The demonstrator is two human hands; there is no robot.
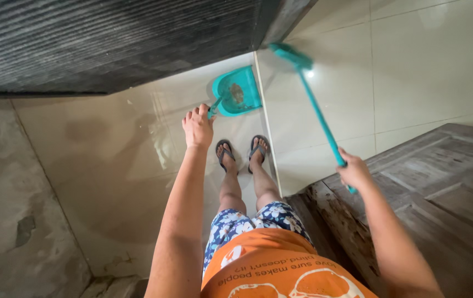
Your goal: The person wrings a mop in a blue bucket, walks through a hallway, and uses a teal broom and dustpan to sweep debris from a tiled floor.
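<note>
Soft daylight, glare spot on glossy wall tile (309, 73), wide-angle edge distortion, sharp focus, faint shadows

Glossy cream tile floor (109, 165), seen from above.
I see a dark ribbed wall (109, 44) top left, a weathered wooden door (440, 182) right, and rough concrete (10, 221) left.

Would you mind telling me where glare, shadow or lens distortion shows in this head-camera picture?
In the head view, a bright glare spot sits on the glossy cream floor tiles beside the teal broom head; a soft shadow falls left of the left hand holding the teal plastic dustpan; wide-angle distortion stretches both forearms; the right hand looks sharp.
</note>
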